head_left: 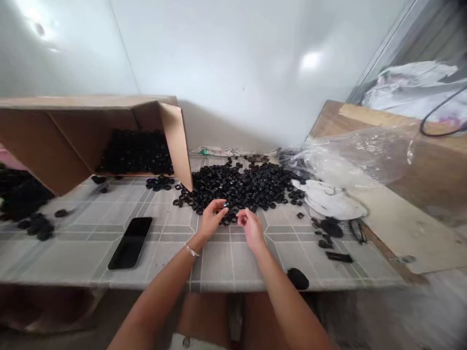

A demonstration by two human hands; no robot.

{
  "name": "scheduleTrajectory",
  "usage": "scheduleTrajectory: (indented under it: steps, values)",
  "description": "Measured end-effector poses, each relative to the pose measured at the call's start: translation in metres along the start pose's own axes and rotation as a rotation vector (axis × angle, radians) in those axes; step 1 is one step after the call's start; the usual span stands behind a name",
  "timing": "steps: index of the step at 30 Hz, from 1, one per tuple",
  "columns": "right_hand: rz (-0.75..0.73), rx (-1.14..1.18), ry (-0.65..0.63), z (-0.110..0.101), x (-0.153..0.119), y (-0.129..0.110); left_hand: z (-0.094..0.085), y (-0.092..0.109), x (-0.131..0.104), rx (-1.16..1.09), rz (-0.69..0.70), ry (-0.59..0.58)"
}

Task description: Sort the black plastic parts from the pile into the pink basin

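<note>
My left hand [212, 217] pinches a small black ring [225, 204] between thumb and fingertips, at the near edge of a heap of black rings [241, 184]. A light glint shows on the held ring. To its right my right hand [251, 227] is raised just over the cloth with its fingers curled together. Whether anything sits in those fingers is too small to make out. The two hands are a short gap apart. A pale bracelet [191, 250] circles my left wrist.
A tipped cardboard box [175, 141] holding more black pieces stands at left. A phone [130, 243] lies on the checked tablecloth [175, 272]. At right are clear plastic [350, 150], a white cloth [330, 199], a black bar [339, 257] and a black round pad [297, 278].
</note>
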State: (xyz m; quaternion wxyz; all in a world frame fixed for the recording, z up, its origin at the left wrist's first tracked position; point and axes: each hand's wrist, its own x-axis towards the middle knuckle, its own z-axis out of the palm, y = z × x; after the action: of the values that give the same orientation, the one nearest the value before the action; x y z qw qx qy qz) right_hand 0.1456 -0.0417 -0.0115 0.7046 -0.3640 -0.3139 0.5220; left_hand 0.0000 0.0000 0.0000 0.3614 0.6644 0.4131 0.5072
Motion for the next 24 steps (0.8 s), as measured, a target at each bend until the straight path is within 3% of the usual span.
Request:
scheduleTrajectory:
  steps: [6, 12, 17, 24]
  values:
    - [0.090, -0.021, -0.100, 0.002, 0.000, -0.002, 0.003, 0.004, -0.002, 0.028, 0.034, -0.051]
    - [0.047, 0.050, -0.016, -0.004, 0.002, -0.003, 0.003, 0.001, 0.000, 0.027, 0.030, -0.039]
    - [0.125, 0.064, -0.111, -0.004, 0.001, -0.006, 0.004, 0.005, -0.002, 0.026, 0.042, -0.094]
    - [-0.023, -0.115, 0.003, -0.008, 0.005, -0.001, 0.001, 0.010, -0.002, -0.044, -0.044, -0.114]
